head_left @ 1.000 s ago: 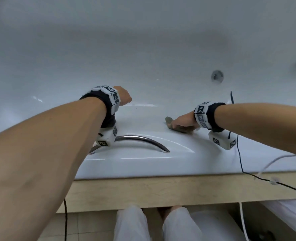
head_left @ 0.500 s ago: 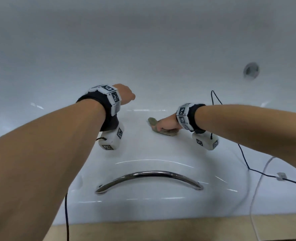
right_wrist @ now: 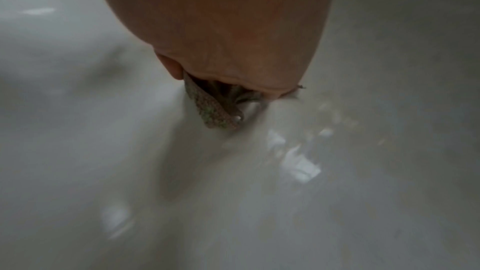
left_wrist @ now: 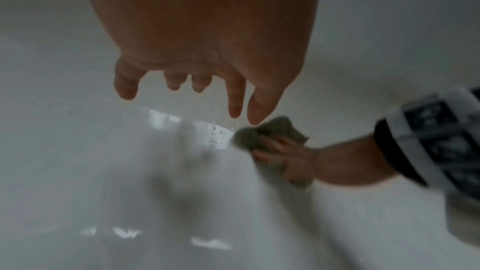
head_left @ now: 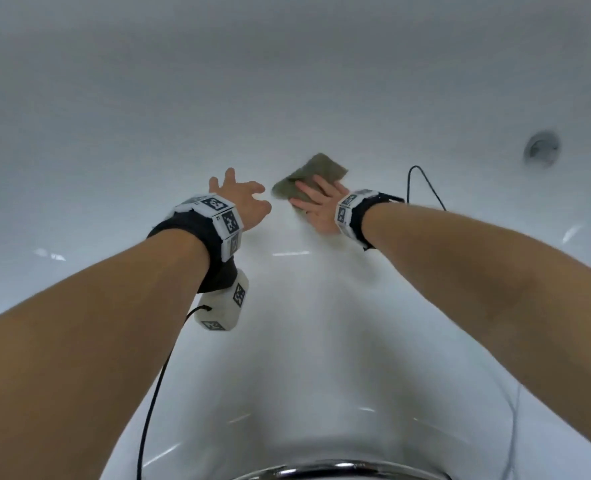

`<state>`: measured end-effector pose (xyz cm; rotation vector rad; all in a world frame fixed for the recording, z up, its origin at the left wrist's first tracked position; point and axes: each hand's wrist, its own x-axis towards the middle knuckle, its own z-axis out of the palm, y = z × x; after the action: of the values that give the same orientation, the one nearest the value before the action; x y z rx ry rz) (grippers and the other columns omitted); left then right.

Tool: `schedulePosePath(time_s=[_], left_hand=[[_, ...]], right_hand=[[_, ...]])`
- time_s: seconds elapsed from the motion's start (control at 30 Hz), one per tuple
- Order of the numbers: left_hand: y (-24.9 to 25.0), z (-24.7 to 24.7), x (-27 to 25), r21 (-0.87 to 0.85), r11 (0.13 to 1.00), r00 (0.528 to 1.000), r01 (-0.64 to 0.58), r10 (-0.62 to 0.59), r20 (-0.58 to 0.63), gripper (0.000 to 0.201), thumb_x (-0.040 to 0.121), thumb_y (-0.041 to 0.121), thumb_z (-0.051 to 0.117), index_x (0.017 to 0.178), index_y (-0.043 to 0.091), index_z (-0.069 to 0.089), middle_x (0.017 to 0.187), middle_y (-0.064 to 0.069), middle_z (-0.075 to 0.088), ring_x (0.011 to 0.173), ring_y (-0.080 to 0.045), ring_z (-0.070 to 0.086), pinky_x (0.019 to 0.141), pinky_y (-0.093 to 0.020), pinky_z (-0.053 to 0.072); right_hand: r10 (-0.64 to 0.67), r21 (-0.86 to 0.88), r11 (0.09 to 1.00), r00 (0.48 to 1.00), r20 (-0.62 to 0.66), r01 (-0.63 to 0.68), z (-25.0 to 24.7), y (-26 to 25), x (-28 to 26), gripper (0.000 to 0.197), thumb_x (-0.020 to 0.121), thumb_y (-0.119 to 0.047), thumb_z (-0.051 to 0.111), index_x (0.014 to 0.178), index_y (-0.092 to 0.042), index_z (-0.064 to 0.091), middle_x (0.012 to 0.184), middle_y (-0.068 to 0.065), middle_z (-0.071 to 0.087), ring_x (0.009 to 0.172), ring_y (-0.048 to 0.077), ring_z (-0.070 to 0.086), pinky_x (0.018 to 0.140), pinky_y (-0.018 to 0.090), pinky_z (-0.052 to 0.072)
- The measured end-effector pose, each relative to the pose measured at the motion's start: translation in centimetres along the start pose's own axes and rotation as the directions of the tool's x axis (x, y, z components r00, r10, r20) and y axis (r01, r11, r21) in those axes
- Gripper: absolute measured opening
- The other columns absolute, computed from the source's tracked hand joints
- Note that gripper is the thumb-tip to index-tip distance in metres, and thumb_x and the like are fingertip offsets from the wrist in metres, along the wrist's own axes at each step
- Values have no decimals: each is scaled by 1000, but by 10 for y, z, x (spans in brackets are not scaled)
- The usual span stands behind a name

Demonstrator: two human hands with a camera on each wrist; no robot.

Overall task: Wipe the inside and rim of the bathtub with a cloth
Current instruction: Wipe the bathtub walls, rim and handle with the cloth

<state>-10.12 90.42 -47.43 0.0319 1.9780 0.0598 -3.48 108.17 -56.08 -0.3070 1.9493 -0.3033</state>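
A grey-green cloth (head_left: 308, 178) lies on the white inner surface of the bathtub (head_left: 148, 133). My right hand (head_left: 316, 202) presses it flat against the tub with straight, spread fingers. The cloth (left_wrist: 262, 132) pokes out past those fingers in the left wrist view, and a fold of the cloth (right_wrist: 215, 112) shows under the palm in the right wrist view. My left hand (head_left: 242, 195) hovers just left of the cloth with fingers spread, holding nothing. Its fingers (left_wrist: 235, 98) hang loose above the wet tub floor, close to the cloth's corner.
A round chrome drain fitting (head_left: 542, 147) sits in the tub wall at the far right. A chrome grab handle (head_left: 339, 469) runs along the bottom edge of the head view. Black cables (head_left: 425, 183) trail from both wrists. Water droplets (left_wrist: 215, 132) dot the tub floor.
Both arms reached deeper into the tub, off the rim. The right hand carried the cloth forward and now presses it flat. The left hand went from a fist to spread fingers.
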Motion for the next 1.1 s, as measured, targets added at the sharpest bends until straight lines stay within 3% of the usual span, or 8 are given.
schedulePosePath(time_s=[0.13,0.27,0.33,0.47,0.57,0.83,1.0,1.1], left_hand=[[1,-13,18,-40,999,998,31,-33,-47,55,92,42,45,146,41,33,157,-6,10,142,-36,12,111,-44,26],[2,-29,31,-71,997,997,35,-40,-68,56,93,41,45,147,41,30,158,-7,6,142,-37,12,112,-43,26],[2,-36,34,-89,995,996,35,-42,-76,57,93,40,45,148,39,30,157,-8,8,142,-36,15,112,-43,27],[-7,-46,37,-138,987,992,78,-90,-83,57,94,38,45,148,39,29,159,-9,7,143,-38,13,113,-48,27],[-18,-48,40,-151,982,988,115,-129,-81,57,94,37,44,148,39,28,159,-9,5,143,-39,12,114,-49,26],[-30,-37,53,-154,977,983,150,-163,-79,57,92,35,46,147,39,30,157,-6,9,142,-36,16,111,-48,31],[-10,-20,52,-156,980,992,122,-126,-19,57,93,38,45,148,41,29,158,-6,6,144,-36,15,112,-50,30],[4,-14,49,-146,986,996,83,-84,-2,57,93,39,44,148,42,27,159,-5,5,145,-36,13,113,-51,29]], right_hand=[[162,-62,982,961,-224,-180,-76,38,36,53,103,-38,17,154,-41,2,164,-7,-11,150,29,-9,122,49,1],[234,-45,964,921,-312,-260,-113,42,59,57,101,-43,20,153,-41,-4,163,-1,-15,148,40,-9,120,56,4],[183,-126,965,934,-307,-231,-110,29,56,57,101,-44,18,153,-39,-4,163,2,-17,147,44,-13,120,57,3],[-100,-408,913,976,-195,12,-75,-5,48,56,101,-46,11,153,-38,-7,163,3,-18,147,42,-16,120,55,-2],[-159,-451,890,975,-154,74,-67,-13,49,56,99,-45,6,153,-41,-8,163,-1,-18,148,36,-16,121,52,-5],[-20,-285,953,922,-388,-99,-148,9,87,55,102,-41,18,154,-40,-3,164,-3,-12,149,35,-12,121,53,0],[105,-194,957,883,-458,-215,-117,65,63,63,99,-38,28,156,-33,3,164,2,-7,149,37,-8,121,50,3],[141,-156,961,890,-434,-228,-85,105,29,72,90,-48,11,157,-23,6,163,14,-3,147,45,-4,120,55,5]])
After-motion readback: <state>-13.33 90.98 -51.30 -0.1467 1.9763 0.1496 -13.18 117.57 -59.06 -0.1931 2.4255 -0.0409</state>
